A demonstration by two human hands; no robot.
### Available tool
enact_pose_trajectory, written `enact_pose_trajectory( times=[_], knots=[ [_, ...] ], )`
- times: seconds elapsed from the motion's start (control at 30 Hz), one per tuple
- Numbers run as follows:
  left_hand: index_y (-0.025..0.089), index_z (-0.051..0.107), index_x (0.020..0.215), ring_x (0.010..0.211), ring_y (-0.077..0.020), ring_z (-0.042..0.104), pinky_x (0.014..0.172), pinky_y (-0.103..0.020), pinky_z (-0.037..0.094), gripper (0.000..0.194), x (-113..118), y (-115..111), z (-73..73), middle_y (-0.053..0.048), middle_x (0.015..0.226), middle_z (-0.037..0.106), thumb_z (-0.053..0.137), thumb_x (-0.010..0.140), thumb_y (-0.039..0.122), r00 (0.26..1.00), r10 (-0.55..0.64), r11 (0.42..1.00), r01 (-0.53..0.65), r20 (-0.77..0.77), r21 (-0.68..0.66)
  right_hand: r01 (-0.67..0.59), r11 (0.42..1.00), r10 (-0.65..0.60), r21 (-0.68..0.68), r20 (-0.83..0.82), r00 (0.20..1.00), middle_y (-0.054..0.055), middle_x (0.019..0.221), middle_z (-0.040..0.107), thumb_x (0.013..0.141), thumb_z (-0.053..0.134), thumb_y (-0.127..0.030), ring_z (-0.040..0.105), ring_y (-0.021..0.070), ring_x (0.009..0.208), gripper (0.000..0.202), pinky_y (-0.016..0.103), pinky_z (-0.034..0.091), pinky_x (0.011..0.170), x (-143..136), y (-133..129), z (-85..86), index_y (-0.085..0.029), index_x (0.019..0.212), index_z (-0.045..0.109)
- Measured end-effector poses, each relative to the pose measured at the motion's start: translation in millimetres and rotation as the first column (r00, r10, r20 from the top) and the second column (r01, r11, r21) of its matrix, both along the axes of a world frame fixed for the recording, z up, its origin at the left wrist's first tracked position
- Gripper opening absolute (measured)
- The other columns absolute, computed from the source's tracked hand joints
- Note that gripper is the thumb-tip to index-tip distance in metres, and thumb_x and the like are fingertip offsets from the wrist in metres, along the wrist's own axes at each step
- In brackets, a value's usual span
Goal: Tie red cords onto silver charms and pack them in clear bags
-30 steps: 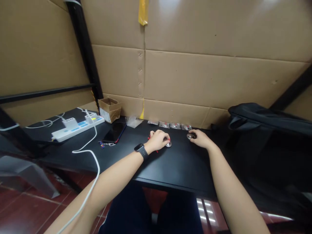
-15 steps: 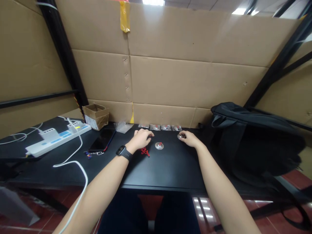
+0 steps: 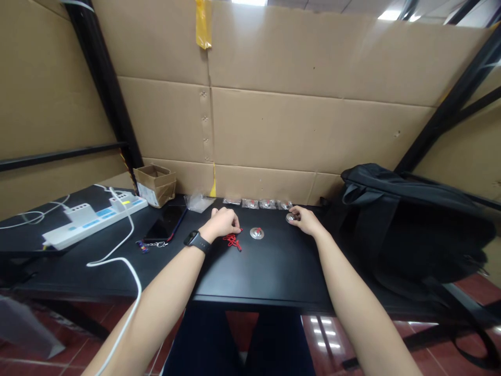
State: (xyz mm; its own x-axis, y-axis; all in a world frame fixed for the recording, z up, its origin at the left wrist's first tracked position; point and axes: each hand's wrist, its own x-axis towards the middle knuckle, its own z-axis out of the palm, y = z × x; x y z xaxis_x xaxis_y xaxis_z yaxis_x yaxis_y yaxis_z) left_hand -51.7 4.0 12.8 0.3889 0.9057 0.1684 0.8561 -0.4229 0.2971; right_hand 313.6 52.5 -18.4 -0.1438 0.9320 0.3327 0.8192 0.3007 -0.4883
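Clock centred on the free metal disc (image 3: 256, 234): round, shiny, domed, red at its middle, lying on the smooth black table (image 3: 258, 277). Left hand (image 3: 224, 222) at 10 o'clock, fingertips together at the upper end of the red cord (image 3: 233, 241), thin, knotted, at 8; cannot tell whether they pinch it. Right hand (image 3: 309, 222) at 2, thumb and fingers clamped on a second disc (image 3: 289, 217). Step in hand, judged: handling cord while steadying metal. Any cord move calls for a fine pinch. Glossy clear packets (image 3: 267, 204) around 12.
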Motion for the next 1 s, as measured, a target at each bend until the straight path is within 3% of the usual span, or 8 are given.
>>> enact_pose_trajectory(
  times=[0.13, 0.27, 0.37, 0.43, 0.5, 0.63, 0.8, 1.0],
  knots=[
    [0.024, 0.075, 0.071, 0.1, -0.0275, 0.062, 0.089, -0.039, 0.032, 0.011, 6, -2, -4.8, -0.006, 0.092, 0.076, 0.069, 0.08, 0.027, 1.0, -0.017, 0.996, 0.016, 0.007, 0.093, -0.126, 0.988, 0.141, 0.094, -0.176, 0.974, 0.006, 0.11, 0.073, 0.071, 0.075, -0.02, 0.068, 0.0221, 0.096, 0.039, 0.037, 0.053, 0.088, -22, -11, 14.1, -0.023, 0.109, 0.066],
    [0.023, 0.071, 0.086, 0.091, -0.0236, 0.068, 0.092, -0.04, 0.035, 0.016, 10, -4, -0.8, -0.003, 0.088, 0.077, 0.057, 0.092, 0.03, 0.977, -0.014, 0.98, -0.029, 0.214, 0.198, -0.286, 0.951, 0.307, 0.118, -0.462, 0.832, 0.008, 0.118, 0.069, 0.074, 0.076, -0.028, 0.068, 0.0237, 0.104, 0.039, 0.033, 0.056, 0.076, -66, -30, 27.9, -0.023, 0.11, 0.062],
    [0.024, 0.07, 0.094, 0.09, -0.0213, 0.071, 0.091, -0.035, 0.042, 0.015, 16, -7, 5.1, -0.001, 0.092, 0.078, 0.06, 0.092, 0.036, 0.887, -0.071, 0.982, -0.019, 0.457, 0.19, -0.378, 0.909, 0.403, 0.174, -0.59, 0.699, 0.008, 0.123, 0.065, 0.075, 0.077, -0.029, 0.068, 0.0224, 0.107, 0.043, 0.032, 0.057, 0.079, -99, -46, 32.7, -0.025, 0.113, 0.058],
    [0.024, 0.072, 0.097, 0.093, -0.0207, 0.072, 0.09, -0.032, 0.046, 0.018, 21, -9, 7.5, -0.002, 0.097, 0.079, 0.064, 0.09, 0.039, 0.814, -0.115, 0.986, 0.021, 0.569, 0.168, -0.4, 0.893, 0.436, 0.205, -0.612, 0.66, 0.008, 0.126, 0.064, 0.077, 0.078, -0.028, 0.067, 0.0223, 0.11, 0.044, 0.033, 0.057, 0.082, -116, -55, 33.4, -0.026, 0.115, 0.057],
    [0.024, 0.074, 0.098, 0.094, -0.021, 0.072, 0.088, -0.03, 0.048, 0.02, 26, -11, 8.2, -0.002, 0.099, 0.079, 0.063, 0.091, 0.039, 0.778, -0.147, 0.986, 0.064, 0.61, 0.156, -0.415, 0.882, 0.458, 0.222, -0.609, 0.648, 0.008, 0.128, 0.063, 0.078, 0.078, -0.028, 0.066, 0.0226, 0.112, 0.045, 0.033, 0.057, 0.083, -126, -62, 33.2, -0.026, 0.117, 0.056],
    [0.022, 0.076, 0.095, 0.094, -0.0215, 0.071, 0.085, -0.029, 0.049, 0.022, 35, -14, 6.2, -0.003, 0.101, 0.079, 0.059, 0.093, 0.037, 0.775, -0.181, 0.982, 0.108, 0.605, 0.155, -0.438, 0.869, 0.484, 0.231, -0.584, 0.652, 0.008, 0.129, 0.063, 0.079, 0.078, -0.027, 0.066, 0.0229, 0.113, 0.044, 0.033, 0.057, 0.084, -132, -68, 33.5, -0.027, 0.118, 0.058],
    [0.022, 0.073, 0.094, 0.089, -0.0206, 0.07, 0.078, -0.028, 0.049, 0.022, 39, -15, 3.5, -0.002, 0.097, 0.078, 0.055, 0.094, 0.034, 0.813, -0.125, 0.99, 0.062, 0.568, 0.129, -0.445, 0.871, 0.478, 0.209, -0.574, 0.665, 0.009, 0.126, 0.066, 0.076, 0.081, -0.029, 0.068, 0.0237, 0.11, 0.045, 0.034, 0.057, 0.083, -133, -70, 34.9, -0.026, 0.116, 0.06],
    [0.023, 0.071, 0.096, 0.093, -0.0215, 0.07, 0.082, -0.029, 0.048, 0.019, 42, -19, 3.6, -0.002, 0.097, 0.077, 0.053, 0.094, 0.031, 0.85, -0.083, 0.988, 0.002, 0.52, 0.155, -0.407, 0.887, 0.455, 0.22, -0.567, 0.686, 0.008, 0.119, 0.07, 0.073, 0.084, -0.032, 0.07, 0.0239, 0.106, 0.045, 0.033, 0.056, 0.081, -135, -71, 34.0, -0.024, 0.113, 0.064]
  ],
)
